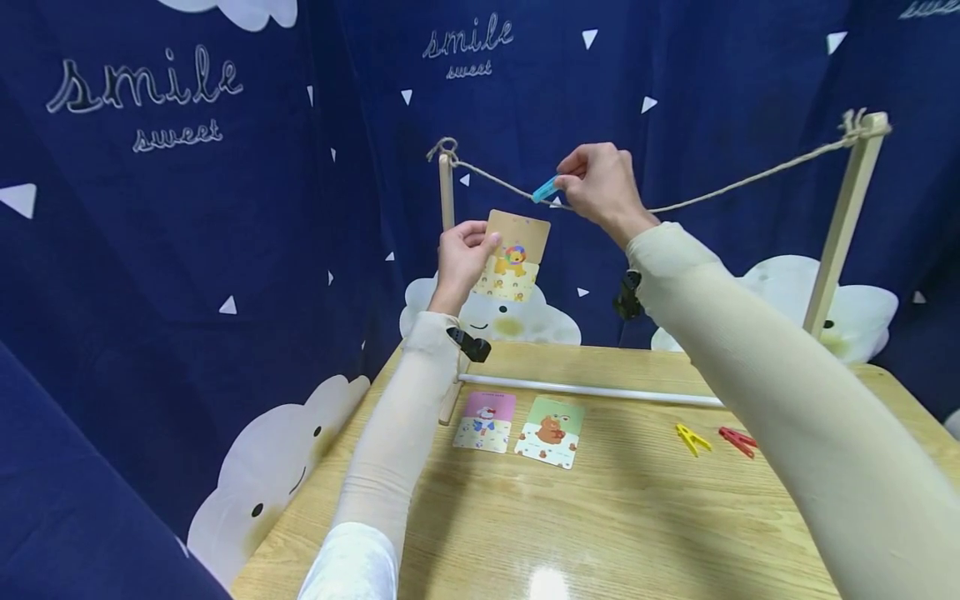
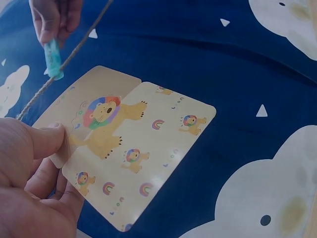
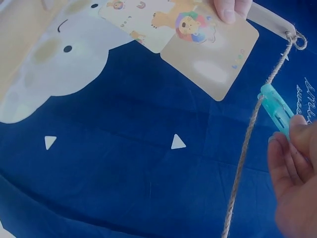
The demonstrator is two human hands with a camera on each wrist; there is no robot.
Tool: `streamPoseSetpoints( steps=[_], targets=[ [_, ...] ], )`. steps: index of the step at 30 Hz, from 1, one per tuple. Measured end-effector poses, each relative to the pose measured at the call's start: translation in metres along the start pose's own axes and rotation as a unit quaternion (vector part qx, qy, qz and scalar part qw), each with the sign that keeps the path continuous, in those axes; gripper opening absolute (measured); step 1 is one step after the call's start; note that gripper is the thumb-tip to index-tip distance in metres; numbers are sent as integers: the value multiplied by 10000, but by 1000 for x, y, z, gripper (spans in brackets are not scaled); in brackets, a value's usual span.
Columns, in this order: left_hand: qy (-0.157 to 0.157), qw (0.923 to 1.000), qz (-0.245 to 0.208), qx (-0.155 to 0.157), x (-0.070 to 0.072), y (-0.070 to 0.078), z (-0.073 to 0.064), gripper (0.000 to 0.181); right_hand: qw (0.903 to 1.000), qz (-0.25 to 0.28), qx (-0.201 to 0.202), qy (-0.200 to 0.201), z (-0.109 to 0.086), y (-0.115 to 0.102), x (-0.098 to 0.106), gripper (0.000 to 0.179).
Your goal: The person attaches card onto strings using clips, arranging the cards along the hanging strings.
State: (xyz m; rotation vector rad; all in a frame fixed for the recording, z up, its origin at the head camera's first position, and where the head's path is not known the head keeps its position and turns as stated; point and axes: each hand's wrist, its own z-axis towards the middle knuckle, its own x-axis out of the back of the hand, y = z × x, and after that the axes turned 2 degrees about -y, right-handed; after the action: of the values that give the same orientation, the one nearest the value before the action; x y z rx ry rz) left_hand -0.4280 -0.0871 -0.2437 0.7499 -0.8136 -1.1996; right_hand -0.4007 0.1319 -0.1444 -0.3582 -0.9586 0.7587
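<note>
My left hand [image 1: 462,260] pinches a lion card [image 1: 517,250] by its left edge, thumb in front, and holds it up just below a sagging rope [image 1: 495,181]. The card, tan above and cream with small lions below, fills the middle of the left wrist view. Between the thumb and fingers of my right hand [image 1: 602,185] is a light blue clothespin [image 1: 545,189]. In the right wrist view the far end of the clothespin [image 3: 275,106] meets the rope [image 3: 245,144], a little apart from the card [image 3: 218,69].
Wooden posts [image 1: 847,225] carry the rope's ends, with a white rod [image 1: 592,388] low between them. A pink card [image 1: 484,422] and a green bear card [image 1: 551,431] lie on the wooden table [image 1: 600,508]. Yellow [image 1: 693,439] and red clothespins [image 1: 738,442] lie to the right.
</note>
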Motion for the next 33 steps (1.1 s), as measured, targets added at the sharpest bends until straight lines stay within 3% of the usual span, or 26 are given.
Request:
streamPoseSetpoints(
  steps=[22,33],
  targets=[
    [-77,9997,-23,220,-3,-2,-1,20,9995,-214,128,-201,2,-3,-6,23],
    [-219,9997,20,50,-6,-1,1,21,9989,-294,274,-228,7,-7,-8,25]
  ],
)
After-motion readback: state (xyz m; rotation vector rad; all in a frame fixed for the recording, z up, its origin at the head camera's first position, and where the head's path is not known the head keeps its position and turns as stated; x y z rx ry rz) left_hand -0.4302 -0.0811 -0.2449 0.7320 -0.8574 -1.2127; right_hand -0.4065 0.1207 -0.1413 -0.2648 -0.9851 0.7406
